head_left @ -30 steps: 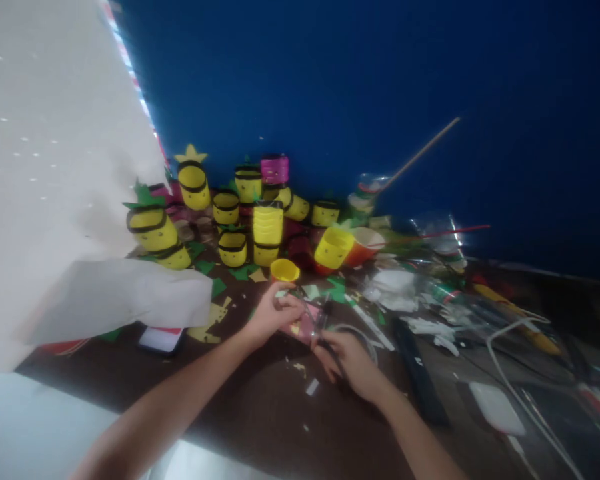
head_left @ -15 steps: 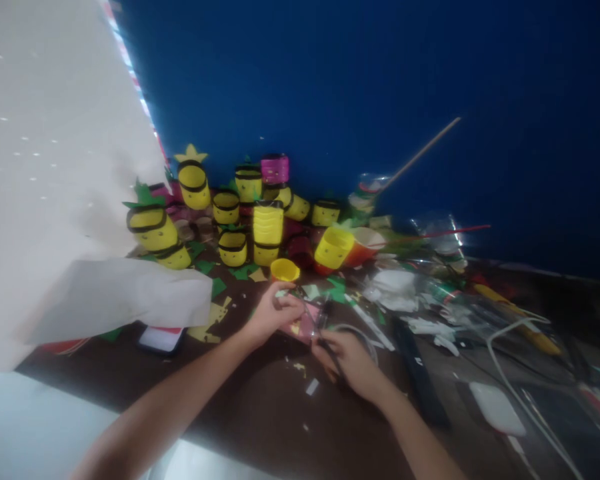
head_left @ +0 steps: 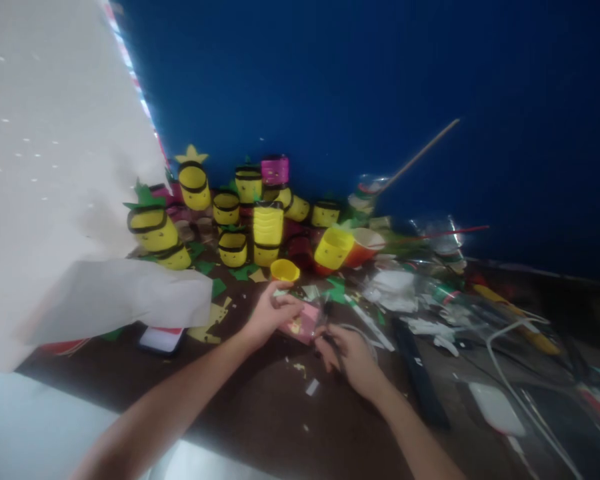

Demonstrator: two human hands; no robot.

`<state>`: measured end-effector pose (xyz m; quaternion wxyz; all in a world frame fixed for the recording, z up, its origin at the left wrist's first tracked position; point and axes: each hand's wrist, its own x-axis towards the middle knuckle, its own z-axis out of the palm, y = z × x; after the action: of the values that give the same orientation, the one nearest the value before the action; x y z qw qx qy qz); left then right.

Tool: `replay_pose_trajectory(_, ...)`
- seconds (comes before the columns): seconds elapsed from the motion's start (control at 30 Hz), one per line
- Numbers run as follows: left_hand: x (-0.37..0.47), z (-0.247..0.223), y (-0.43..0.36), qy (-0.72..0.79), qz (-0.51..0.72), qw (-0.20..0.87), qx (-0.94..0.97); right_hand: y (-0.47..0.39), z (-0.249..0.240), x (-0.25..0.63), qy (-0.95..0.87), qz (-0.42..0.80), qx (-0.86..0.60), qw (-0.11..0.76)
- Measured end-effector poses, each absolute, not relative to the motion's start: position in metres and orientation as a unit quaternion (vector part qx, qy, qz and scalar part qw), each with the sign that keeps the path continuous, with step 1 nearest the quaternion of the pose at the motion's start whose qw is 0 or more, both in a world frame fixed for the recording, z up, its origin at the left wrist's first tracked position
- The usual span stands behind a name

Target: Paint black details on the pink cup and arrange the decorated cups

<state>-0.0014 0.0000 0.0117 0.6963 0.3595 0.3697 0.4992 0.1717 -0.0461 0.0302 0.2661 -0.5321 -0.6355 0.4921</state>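
Note:
My left hand [head_left: 273,315] is closed, thumb and fingertips drawn together over the left edge of a small pink pad [head_left: 307,321]. Anything between those fingertips is too blurred to make out. A slim dark tool [head_left: 326,308], its kind unclear, is gripped in my right hand [head_left: 347,353] at the pad's right side. Pale yellow scraps lie on the pad. Just beyond my left fingers stands a small yellow cup [head_left: 285,271] cut from plastic.
Yellow plastic cups with black rims and faces [head_left: 233,248] crowd the table's back. A phone [head_left: 161,338] and white sheet [head_left: 145,290] lie left. At right are a long black object [head_left: 420,373], a white cable [head_left: 497,347], crumpled plastic [head_left: 393,288] and a yellow-handled tool [head_left: 520,320].
The dark tool in my right hand has swung away from my left fingertips, its tip now further right over the pad's edge. My left hand has hardly moved.

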Motion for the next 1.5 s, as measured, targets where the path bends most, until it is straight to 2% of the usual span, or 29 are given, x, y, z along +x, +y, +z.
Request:
replay_pose_trajectory(0.13, 0.000, 0.014, 0.000, 0.380, 0.502, 0.691, 0.357, -0.043, 0.021, 0.176, -0.628, 0.431, -0.568, 0.312)
replay_pose_trajectory(0.23, 0.001, 0.014, -0.001, 0.398, 0.502, 0.647, 0.413, -0.040, 0.012, 0.181, -0.634, 0.375, -0.589, 0.333)
replay_pose_trajectory(0.37, -0.002, 0.006, -0.003, 0.444, 0.481, 0.483, 0.581, -0.037, 0.006, 0.184, -0.643, 0.320, -0.608, 0.337)
replay_pose_trajectory(0.57, -0.010, -0.003, 0.001, 0.461, 0.335, 0.199, 0.798, -0.036, 0.004, 0.185, -0.667, 0.274, -0.618, 0.312)
replay_pose_trajectory(0.7, -0.015, 0.001, 0.003, 0.457, 0.251, 0.090, 0.848, -0.036, 0.005, 0.186, -0.678, 0.273, -0.610, 0.305)
replay_pose_trajectory(0.83, -0.018, 0.004, 0.004, 0.469, 0.220, 0.088, 0.851, -0.034, 0.010, 0.188, -0.674, 0.274, -0.611, 0.311)
replay_pose_trajectory(1.03, -0.021, -0.002, 0.007, 0.499, 0.306, 0.177, 0.791, -0.032, 0.017, 0.191, -0.665, 0.238, -0.627, 0.327)
replay_pose_trajectory(1.23, -0.021, 0.004, 0.005, 0.493, 0.344, 0.199, 0.774, -0.028, 0.023, 0.204, -0.657, 0.200, -0.671, 0.278)
replay_pose_trajectory(1.33, -0.021, 0.012, -0.001, 0.461, 0.320, 0.172, 0.810, -0.024, 0.027, 0.217, -0.651, 0.185, -0.691, 0.255)
replay_pose_trajectory(1.5, -0.028, 0.015, -0.005, 0.455, 0.235, 0.175, 0.841, -0.019, 0.023, 0.238, -0.667, 0.167, -0.676, 0.264)
